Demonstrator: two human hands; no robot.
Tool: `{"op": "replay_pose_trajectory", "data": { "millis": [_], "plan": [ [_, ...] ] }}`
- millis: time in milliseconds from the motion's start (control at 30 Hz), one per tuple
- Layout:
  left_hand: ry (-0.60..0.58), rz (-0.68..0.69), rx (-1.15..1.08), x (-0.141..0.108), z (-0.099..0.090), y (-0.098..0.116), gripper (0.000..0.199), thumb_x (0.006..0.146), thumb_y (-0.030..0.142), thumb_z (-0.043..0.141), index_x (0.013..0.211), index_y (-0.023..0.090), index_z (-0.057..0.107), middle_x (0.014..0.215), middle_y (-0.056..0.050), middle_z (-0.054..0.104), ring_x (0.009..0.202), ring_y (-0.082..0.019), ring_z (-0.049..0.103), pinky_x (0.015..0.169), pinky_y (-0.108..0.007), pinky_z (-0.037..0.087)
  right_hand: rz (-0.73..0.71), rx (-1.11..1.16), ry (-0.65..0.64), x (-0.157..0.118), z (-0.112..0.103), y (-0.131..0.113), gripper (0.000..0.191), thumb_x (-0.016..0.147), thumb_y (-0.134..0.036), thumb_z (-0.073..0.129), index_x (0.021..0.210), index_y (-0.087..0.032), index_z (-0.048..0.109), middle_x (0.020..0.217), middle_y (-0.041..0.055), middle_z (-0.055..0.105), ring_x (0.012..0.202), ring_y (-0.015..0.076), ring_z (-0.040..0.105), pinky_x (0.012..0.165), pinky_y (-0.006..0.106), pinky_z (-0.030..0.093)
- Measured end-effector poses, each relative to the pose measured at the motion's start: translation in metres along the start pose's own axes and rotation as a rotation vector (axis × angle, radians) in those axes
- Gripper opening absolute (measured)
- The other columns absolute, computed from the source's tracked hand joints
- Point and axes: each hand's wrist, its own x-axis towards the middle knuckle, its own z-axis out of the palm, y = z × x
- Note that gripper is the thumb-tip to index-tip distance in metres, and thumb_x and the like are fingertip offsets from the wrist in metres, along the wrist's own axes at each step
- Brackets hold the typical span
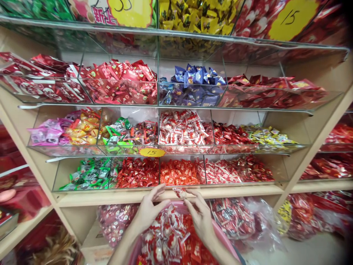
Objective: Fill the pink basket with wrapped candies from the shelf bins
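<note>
My right hand pinches a small red-and-white wrapped candy between thumb and fingers, just in front of the wooden shelf edge. To its left, my left hand is raised with thumb and fingers apart and nothing in it. Both hands are above a pink basket, whose left side is partly hidden by my left forearm. Inside the basket lie red-and-white wrapped candies on the left and plain red packets on the right.
Tiered clear bins hold wrapped candies, among them orange-red packets, red-and-white pieces and blue packets. A yellow price tag hangs from one bin edge. Bagged candy and a cardboard box stand under the shelf.
</note>
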Motion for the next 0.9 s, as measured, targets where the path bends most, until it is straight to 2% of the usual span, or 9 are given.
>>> {"op": "replay_pose_trajectory", "data": {
  "millis": [67,133,267,367,500,567,633,800,900],
  "plan": [
    [-0.071,0.039,0.008,0.005,0.009,0.01,0.064,0.067,0.03,0.069,0.125,0.02,0.045,0.125,-0.008,0.053,0.109,-0.019,0.052,0.094,-0.03,0.041,-0.001,0.015,-0.007,0.001,0.004,-0.001,0.016,0.085,-0.026,0.052,0.083,-0.02,0.067,0.104,0.0088,0.059,0.106,0.0214,0.05,0.09,0.036,0.04],
    [-0.12,0.027,0.001,0.008,0.018,0.017,0.062,0.07,0.03,0.068,0.126,0.022,0.043,0.123,-0.007,0.054,0.084,-0.014,0.061,0.079,-0.027,0.048,0.012,0.025,-0.008,0.001,0.008,-0.002,0.016,0.084,-0.027,0.053,0.081,-0.02,0.067,0.103,0.0088,0.059,0.104,0.0215,0.051,0.088,0.035,0.041],
    [-0.08,0.069,0.129,0.012,0.026,0.018,0.037,0.073,0.035,0.064,0.106,0.019,0.059,0.094,-0.002,0.062,0.064,-0.009,0.055,0.061,-0.02,0.045,0.053,0.039,-0.028,0.003,0.012,-0.002,0.019,0.084,-0.029,0.052,0.077,-0.02,0.067,0.105,0.0086,0.057,0.101,0.0208,0.053,0.084,0.032,0.044],
    [-0.058,0.124,0.242,0.016,0.023,0.016,0.027,0.074,0.036,0.062,0.094,0.018,0.063,0.082,-0.001,0.063,0.068,-0.012,0.056,0.064,-0.02,0.044,0.087,0.053,-0.063,0.004,0.013,0.001,0.017,0.084,-0.031,0.052,0.083,-0.021,0.066,0.109,0.0085,0.055,0.101,0.0209,0.053,0.078,0.03,0.047],
    [0.011,0.231,0.379,0.032,0.01,0.014,0.024,0.076,0.037,0.059,0.092,0.019,0.062,0.089,-0.002,0.065,0.084,-0.016,0.059,0.078,-0.025,0.043,0.135,0.054,-0.068,0.0,0.011,0.009,0.022,0.081,-0.033,0.055,0.1,-0.022,0.061,0.115,0.0095,0.051,0.087,0.0186,0.057,0.067,0.028,0.05],
    [0.098,0.279,0.526,0.043,0.004,0.011,0.024,0.077,0.037,0.058,0.094,0.021,0.062,0.092,-0.002,0.066,0.088,-0.017,0.059,0.081,-0.027,0.042,0.146,0.037,-0.056,-0.004,0.008,0.014,0.023,0.082,-0.033,0.054,0.101,-0.022,0.059,0.115,0.01,0.05,0.082,0.0174,0.058,0.063,0.027,0.05],
    [0.103,0.326,0.659,0.052,0.0,0.007,0.023,0.079,0.036,0.056,0.097,0.021,0.06,0.095,-0.002,0.065,0.089,-0.017,0.058,0.081,-0.028,0.041,0.15,0.013,-0.054,-0.007,0.003,0.018,0.022,0.084,-0.032,0.051,0.102,-0.022,0.059,0.115,0.0099,0.049,0.083,0.0175,0.058,0.063,0.026,0.049],
    [0.084,0.465,0.96,0.056,0.005,0.0,0.013,0.083,0.029,0.051,0.092,0.022,0.058,0.09,-0.001,0.066,0.085,-0.018,0.056,0.085,-0.037,0.035,0.16,-0.033,-0.054,-0.012,-0.01,0.024,0.022,0.087,-0.03,0.045,0.103,-0.022,0.057,0.114,0.0097,0.048,0.088,0.0179,0.056,0.065,0.025,0.048],
    [0.153,0.535,1.046,0.051,0.011,-0.004,0.013,0.082,0.026,0.054,0.093,0.022,0.058,0.103,-0.003,0.064,0.103,-0.021,0.052,0.096,-0.045,0.025,0.164,-0.057,-0.055,-0.014,-0.014,0.026,0.023,0.087,-0.03,0.044,0.104,-0.021,0.057,0.113,0.0096,0.049,0.089,0.0179,0.056,0.067,0.026,0.048]
  ]
}}
